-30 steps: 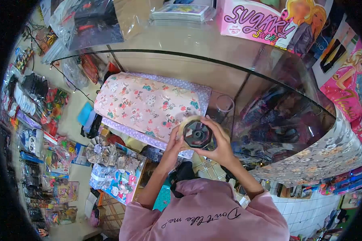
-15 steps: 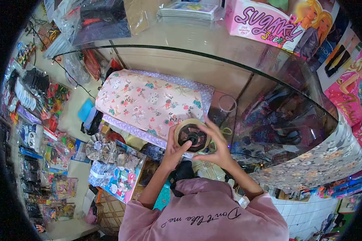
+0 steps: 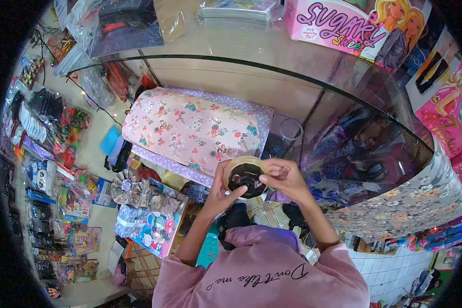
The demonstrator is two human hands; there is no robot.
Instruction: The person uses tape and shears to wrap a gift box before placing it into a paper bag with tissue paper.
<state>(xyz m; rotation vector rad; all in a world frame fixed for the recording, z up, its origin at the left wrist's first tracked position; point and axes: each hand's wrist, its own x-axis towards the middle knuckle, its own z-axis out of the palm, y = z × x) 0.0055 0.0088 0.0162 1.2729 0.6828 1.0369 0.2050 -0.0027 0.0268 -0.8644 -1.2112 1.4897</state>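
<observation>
Legible writing: the pink doll box (image 3: 344, 23) at the top of the glass counter (image 3: 272, 72) reads roughly "Sugary Sweet"; your pink sweatshirt (image 3: 262, 272) carries script, upside down to the camera, reading "Don't like me?". No print is readable on the tape itself.

You hold the roll of clear packing tape (image 3: 244, 175) in front of your chest, just below the floral wrapped parcel (image 3: 190, 128) lying on the counter. Your left hand (image 3: 218, 192) is clamped on the roll's left rim, index finger laid across its lower edge. Your right hand (image 3: 285, 177) is closed, fingertips pinched together at the roll's right rim.

Change from half a second ago: your right hand then stood spread open beside the roll; it has now curled shut onto the rim. The roll sits slightly lower.
</observation>
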